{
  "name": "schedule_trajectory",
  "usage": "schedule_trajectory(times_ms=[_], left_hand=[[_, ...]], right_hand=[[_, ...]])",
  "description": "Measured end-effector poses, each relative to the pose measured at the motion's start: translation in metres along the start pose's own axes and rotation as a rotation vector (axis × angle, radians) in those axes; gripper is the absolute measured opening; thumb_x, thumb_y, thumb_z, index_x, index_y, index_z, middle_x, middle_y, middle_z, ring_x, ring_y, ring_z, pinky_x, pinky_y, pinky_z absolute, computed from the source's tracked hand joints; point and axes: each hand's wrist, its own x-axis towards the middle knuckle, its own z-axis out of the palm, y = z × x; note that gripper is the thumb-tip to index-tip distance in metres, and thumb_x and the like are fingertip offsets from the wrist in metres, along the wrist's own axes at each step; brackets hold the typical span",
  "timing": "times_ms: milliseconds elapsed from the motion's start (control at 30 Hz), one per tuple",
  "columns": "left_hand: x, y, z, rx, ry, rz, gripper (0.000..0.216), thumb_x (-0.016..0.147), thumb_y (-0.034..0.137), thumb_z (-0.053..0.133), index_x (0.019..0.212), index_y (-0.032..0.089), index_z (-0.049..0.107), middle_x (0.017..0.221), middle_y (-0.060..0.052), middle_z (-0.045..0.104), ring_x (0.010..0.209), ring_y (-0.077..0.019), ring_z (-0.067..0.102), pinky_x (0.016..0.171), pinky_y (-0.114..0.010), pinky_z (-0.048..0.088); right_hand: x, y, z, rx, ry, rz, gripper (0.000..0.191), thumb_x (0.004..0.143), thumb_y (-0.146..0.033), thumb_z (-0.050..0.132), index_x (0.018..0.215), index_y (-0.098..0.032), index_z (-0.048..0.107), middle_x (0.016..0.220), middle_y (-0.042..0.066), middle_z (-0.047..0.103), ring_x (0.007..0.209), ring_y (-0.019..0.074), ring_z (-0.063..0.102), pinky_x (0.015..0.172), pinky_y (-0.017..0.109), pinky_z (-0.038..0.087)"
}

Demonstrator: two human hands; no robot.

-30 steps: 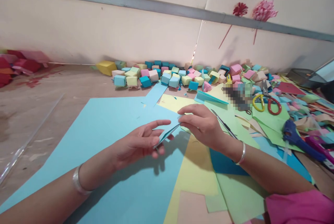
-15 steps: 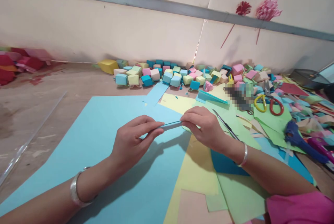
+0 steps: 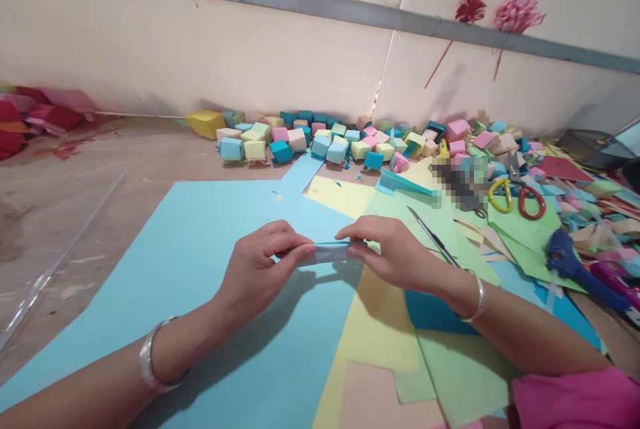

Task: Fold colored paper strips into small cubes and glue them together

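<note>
Since a second ago, both of my hands have drawn closer and turned the small blue paper strip (image 3: 330,253) from a slanted edge-on hold to a level one, its flat face now toward me. My left hand (image 3: 260,265) pinches the strip's left end between thumb and fingertips, its grip clenched on the paper, and my right hand (image 3: 395,252) pinches the right end the same way, so the strip spans the short gap between them, held just above the desk. Beneath it lies a large light blue sheet (image 3: 200,269), and just to its right a yellow sheet (image 3: 375,329) overlaps a pale green sheet (image 3: 460,375) and a darker blue sheet (image 3: 430,315). A silver bangle (image 3: 150,362) sits on my left wrist and another bangle (image 3: 477,295) on my right; a pink sleeve (image 3: 575,399) shows at the lower right corner. Near my right hand a thin dark tool (image 3: 433,237) lies on the green paper, though I cannot tell what kind it is. Farther right are scissors (image 3: 517,195) with one yellow and one red handle, and a blue glue gun (image 3: 575,265) among paper scraps. Along the wall stands a heap of small folded paper cubes (image 3: 320,142) in blue, yellow, pink and green, well apart from my hands. Two paper flowers (image 3: 500,12) on stems are fixed to the wall.
</note>
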Motion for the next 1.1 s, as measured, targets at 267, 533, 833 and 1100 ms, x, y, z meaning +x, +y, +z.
schedule_trajectory(times_ms=[267, 533, 833, 1100], left_hand=[[-0.010, 0.010, 0.010, -0.062, -0.124, 0.023, 0.019, 0.085, 0.028, 0.060, 0.072, 0.021, 0.074, 0.064, 0.000, 0.061, 0.060, -0.0111, 0.055, 0.056, -0.022, 0.042], [0.001, 0.002, -0.005, -0.161, -0.209, -0.214, 0.028, 0.082, 0.035, 0.060, 0.061, 0.019, 0.068, 0.060, 0.002, 0.056, 0.056, -0.0101, 0.051, 0.054, -0.021, 0.039], [0.008, -0.012, -0.005, -0.281, -0.387, -0.450, 0.031, 0.081, 0.045, 0.058, 0.084, 0.019, 0.074, 0.061, 0.001, 0.062, 0.057, -0.0127, 0.052, 0.051, -0.022, 0.039], [0.004, -0.019, -0.004, -0.078, -0.344, -0.365, 0.025, 0.076, 0.039, 0.061, 0.087, 0.025, 0.079, 0.067, 0.002, 0.073, 0.063, -0.0171, 0.063, 0.057, -0.024, 0.046]], right_hand=[[-0.004, -0.004, 0.026, -0.159, -0.009, -0.148, 0.025, 0.093, -0.025, 0.051, 0.074, -0.016, 0.064, 0.067, 0.004, 0.062, 0.068, 0.0162, 0.053, 0.064, 0.029, 0.037], [0.002, 0.004, 0.000, -0.064, -0.055, -0.029, 0.017, 0.084, -0.013, 0.058, 0.069, -0.015, 0.064, 0.065, 0.002, 0.063, 0.062, 0.0121, 0.051, 0.061, 0.024, 0.037], [0.012, 0.016, 0.002, 0.267, -0.052, 0.371, 0.017, 0.081, -0.021, 0.060, 0.066, -0.015, 0.065, 0.058, -0.003, 0.057, 0.055, 0.0083, 0.048, 0.052, 0.020, 0.035], [0.006, 0.024, 0.016, 0.198, -0.129, 0.236, 0.015, 0.083, -0.016, 0.057, 0.075, -0.017, 0.069, 0.067, -0.001, 0.065, 0.062, 0.0102, 0.055, 0.058, 0.021, 0.039]])
